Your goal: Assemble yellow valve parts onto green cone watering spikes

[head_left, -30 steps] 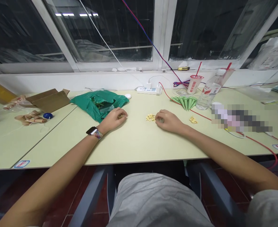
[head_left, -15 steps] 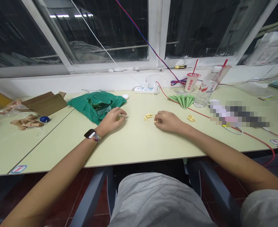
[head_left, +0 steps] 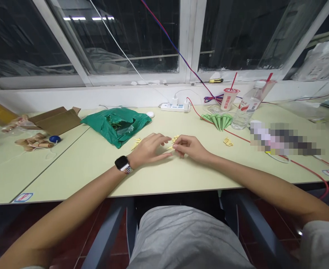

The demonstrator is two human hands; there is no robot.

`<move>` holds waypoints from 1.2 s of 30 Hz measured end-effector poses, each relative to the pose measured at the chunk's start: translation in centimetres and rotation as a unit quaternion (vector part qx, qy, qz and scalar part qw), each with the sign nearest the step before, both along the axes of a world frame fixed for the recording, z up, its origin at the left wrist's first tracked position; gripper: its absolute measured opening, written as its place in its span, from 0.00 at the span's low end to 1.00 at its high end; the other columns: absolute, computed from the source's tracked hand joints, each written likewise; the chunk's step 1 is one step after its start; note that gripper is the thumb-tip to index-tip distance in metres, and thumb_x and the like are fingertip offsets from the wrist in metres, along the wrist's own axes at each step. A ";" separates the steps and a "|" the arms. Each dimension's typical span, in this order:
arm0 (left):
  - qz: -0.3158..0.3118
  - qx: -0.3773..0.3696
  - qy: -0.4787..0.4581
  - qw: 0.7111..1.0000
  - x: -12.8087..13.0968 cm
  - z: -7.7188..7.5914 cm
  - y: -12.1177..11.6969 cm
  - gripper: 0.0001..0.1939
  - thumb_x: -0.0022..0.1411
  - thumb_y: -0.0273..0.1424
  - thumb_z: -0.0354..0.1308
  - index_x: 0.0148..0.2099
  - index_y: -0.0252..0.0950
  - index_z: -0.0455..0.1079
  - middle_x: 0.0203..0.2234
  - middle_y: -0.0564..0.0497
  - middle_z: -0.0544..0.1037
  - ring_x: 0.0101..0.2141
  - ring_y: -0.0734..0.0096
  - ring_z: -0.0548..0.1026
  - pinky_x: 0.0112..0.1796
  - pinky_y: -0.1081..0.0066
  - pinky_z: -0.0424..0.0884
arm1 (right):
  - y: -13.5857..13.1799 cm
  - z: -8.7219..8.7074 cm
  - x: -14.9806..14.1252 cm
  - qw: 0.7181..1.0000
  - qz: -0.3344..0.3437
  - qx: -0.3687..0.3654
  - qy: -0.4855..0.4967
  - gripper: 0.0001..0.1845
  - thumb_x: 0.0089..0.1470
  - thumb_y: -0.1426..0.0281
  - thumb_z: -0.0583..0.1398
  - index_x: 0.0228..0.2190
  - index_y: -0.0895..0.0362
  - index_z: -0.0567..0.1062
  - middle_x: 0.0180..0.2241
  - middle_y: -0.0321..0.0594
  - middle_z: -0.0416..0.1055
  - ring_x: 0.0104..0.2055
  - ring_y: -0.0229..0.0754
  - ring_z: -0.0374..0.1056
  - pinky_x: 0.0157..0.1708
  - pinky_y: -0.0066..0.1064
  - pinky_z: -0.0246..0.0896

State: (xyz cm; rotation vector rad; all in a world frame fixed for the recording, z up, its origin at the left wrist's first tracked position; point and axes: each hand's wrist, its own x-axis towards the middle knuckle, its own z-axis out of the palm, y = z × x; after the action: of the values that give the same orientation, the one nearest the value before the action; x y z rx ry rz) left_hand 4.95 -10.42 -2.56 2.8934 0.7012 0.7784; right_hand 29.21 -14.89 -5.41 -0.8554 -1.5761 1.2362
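My left hand [head_left: 150,148], with a smartwatch on the wrist, lies on the pale green table [head_left: 158,175], its fingers stretched out toward my right hand. My right hand [head_left: 189,146] is curled in a pinch, its fingertips on a small yellow piece [head_left: 170,147] between the two hands. A little heap of yellow pieces [head_left: 176,138] lies just behind the hands. A few more yellow pieces [head_left: 136,141] lie left of my left hand, beside a crumpled green plastic bag [head_left: 116,123].
Green paper cones [head_left: 219,120], a third yellow heap [head_left: 228,141], a cup with a straw [head_left: 228,98], a plastic bottle [head_left: 247,106] and a power strip [head_left: 174,107] stand at the back right. A red wire [head_left: 304,168] crosses the right side. A cardboard box [head_left: 55,118] lies left.
My left hand has left the green bag and slid right to meet my right hand, opening its fingers. It left yellow pieces behind by the bag. My right hand shifted slightly left.
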 end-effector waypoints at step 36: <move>-0.011 -0.069 -0.090 0.994 0.3 -0.3 0.2 0.09 0.74 0.37 0.57 0.48 0.37 0.73 0.30 0.53 0.77 0.29 0.71 0.75 0.33 0.70 0.69 | -0.3 -1.0 1.1 0.882 -0.060 0.426 -0.195 0.03 0.70 0.69 0.60 0.40 0.55 0.73 0.33 0.38 0.73 0.32 0.39 0.69 0.34 0.32 0.66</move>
State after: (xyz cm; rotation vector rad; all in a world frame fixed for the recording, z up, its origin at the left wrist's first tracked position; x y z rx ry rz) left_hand 5.20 -10.26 -2.82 2.6629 0.6744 0.9351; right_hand 30.34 -15.22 -6.41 -0.6058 -2.0880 0.1837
